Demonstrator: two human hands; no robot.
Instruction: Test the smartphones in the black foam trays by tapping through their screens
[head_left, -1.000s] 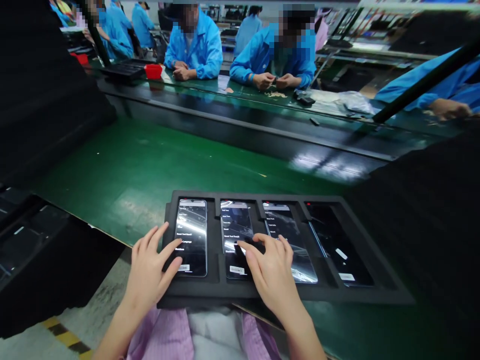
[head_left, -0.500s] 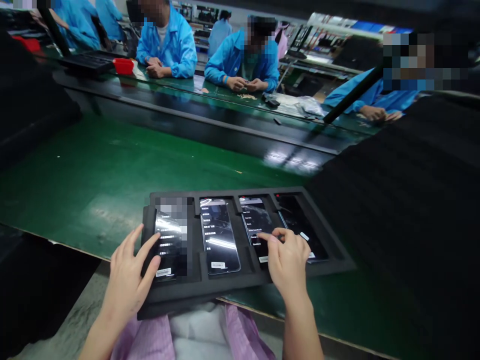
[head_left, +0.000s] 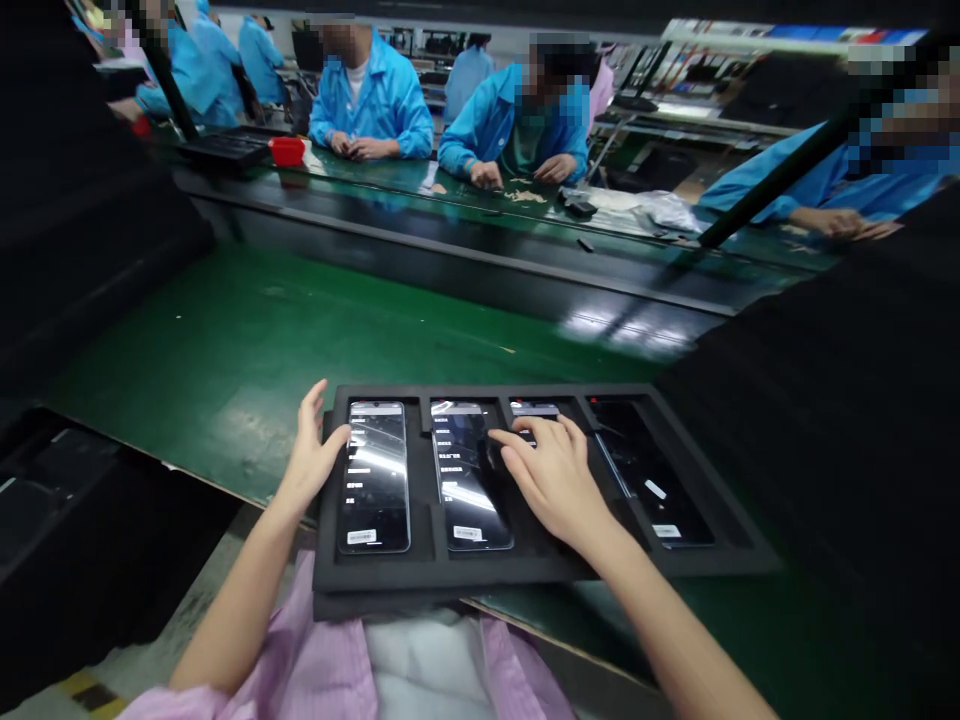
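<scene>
A black foam tray (head_left: 390,580) lies at the near edge of the green belt (head_left: 247,330) with several phones in its slots. My left hand (head_left: 311,455) rests open on the tray's left rim, thumb touching the leftmost phone (head_left: 375,475). My right hand (head_left: 551,475) lies open, fingers spread, over the third phone (head_left: 534,409), fingertips reaching toward the second phone (head_left: 466,475). The three left phones show lit menu screens. The rightmost phone (head_left: 649,470) is dark. Neither hand holds anything.
Black foam stacks stand at the left (head_left: 82,230) and right (head_left: 840,400). A black tray (head_left: 60,510) sits at the lower left. Across a dark rail (head_left: 465,260), people in blue coats (head_left: 375,95) work at a far table, near a red bin (head_left: 286,150).
My right hand moved from the third phone's lower screen up and left, spreading over it. My left hand slid up the tray's left edge. The view shifted slightly right.
</scene>
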